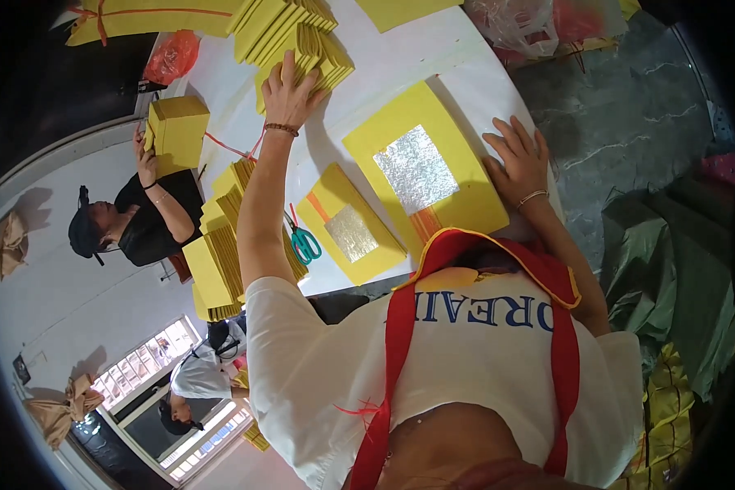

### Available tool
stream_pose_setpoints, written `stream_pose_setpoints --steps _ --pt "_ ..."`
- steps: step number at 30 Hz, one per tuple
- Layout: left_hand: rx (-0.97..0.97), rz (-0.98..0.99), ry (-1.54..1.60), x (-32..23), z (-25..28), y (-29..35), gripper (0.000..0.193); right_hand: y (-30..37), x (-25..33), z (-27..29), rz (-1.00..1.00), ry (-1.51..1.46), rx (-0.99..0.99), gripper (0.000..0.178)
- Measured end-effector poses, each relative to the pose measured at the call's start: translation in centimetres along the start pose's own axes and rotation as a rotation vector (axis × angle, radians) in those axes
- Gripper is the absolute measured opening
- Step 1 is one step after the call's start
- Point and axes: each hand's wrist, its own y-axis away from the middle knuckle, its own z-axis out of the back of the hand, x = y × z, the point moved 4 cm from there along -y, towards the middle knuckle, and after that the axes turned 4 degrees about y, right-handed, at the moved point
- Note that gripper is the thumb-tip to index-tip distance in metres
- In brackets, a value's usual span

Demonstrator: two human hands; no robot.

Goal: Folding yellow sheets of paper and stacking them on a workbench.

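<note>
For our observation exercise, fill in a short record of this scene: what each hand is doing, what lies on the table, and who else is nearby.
Left hand: left hand flat, fingers spread, on a fanned stack of yellow paper
Right hand: right hand flat on the edge of a large yellow sheet with a silver foil square
Table: white table; scissors; smaller yellow sheet
Nearby: a person in black holding a yellow bundle

Bright, even light fills the scene, and the hands cast soft shadows on the white table (433,49). The silver foil (415,168) glints. Fisheye bending and dark vignetting crowd the rim; the focus is fairly sharp.
</note>
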Motion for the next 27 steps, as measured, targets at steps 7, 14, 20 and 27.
stream_pose_setpoints --steps 7,14,20,27 --pt "-0.004 0.022 0.047 0.4 -0.2 0.2 0.042 0.1 -0.1 -0.1 0.01 -0.009 -0.014 0.034" --pt "0.002 0.039 0.072 0.5 -0.7 0.1 0.042 0.0 0.0 0.0 -0.008 -0.012 0.004 0.035" --pt "-0.041 0.023 0.062 -0.1 -1.1 0.3 0.041 0.0 0.0 0.0 0.005 0.001 0.014 0.035" --pt "-0.005 -0.001 0.046 -1.3 -1.0 0.3 0.036 0.0 0.2 -0.4 0.024 0.065 0.022 0.035"
